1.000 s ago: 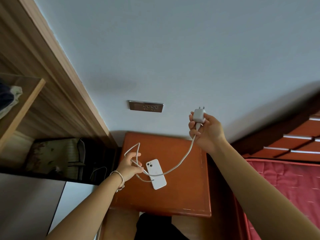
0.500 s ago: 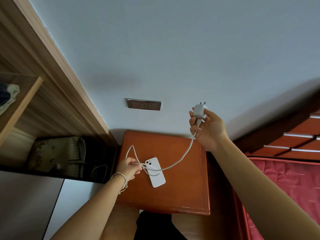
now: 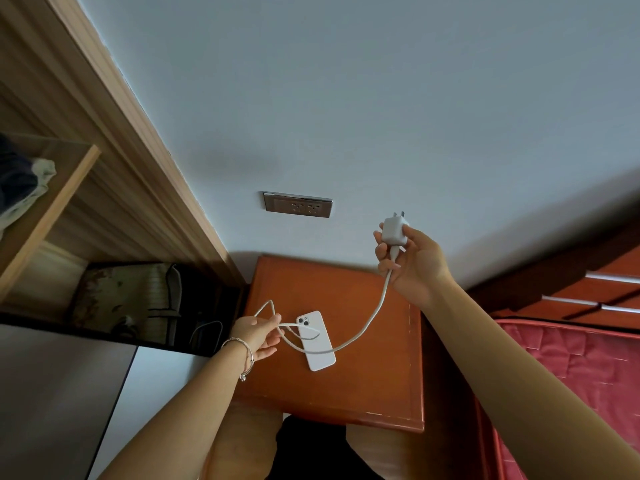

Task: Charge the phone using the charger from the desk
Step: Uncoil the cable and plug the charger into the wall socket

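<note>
A white phone (image 3: 317,342) lies face down on the orange-brown bedside table (image 3: 377,368). My right hand (image 3: 410,263) holds the white charger plug (image 3: 394,230) in the air, prongs up, right of and slightly below the metal wall socket (image 3: 298,204). The white cable (image 3: 374,313) hangs from the plug, sags across the phone and loops into my left hand (image 3: 258,336), which pinches it just left of the phone. The cable's free end is hidden in that loop.
A wooden wardrobe (image 3: 86,188) with open shelves and clutter stands at the left. A bed with a red mattress (image 3: 568,368) and wooden headboard sits at the right. My legs (image 3: 311,445) are under the table's front edge.
My right hand has carried the plug a little up and towards the socket. My left hand has closed on the cable loop and shifted closer to the phone.
</note>
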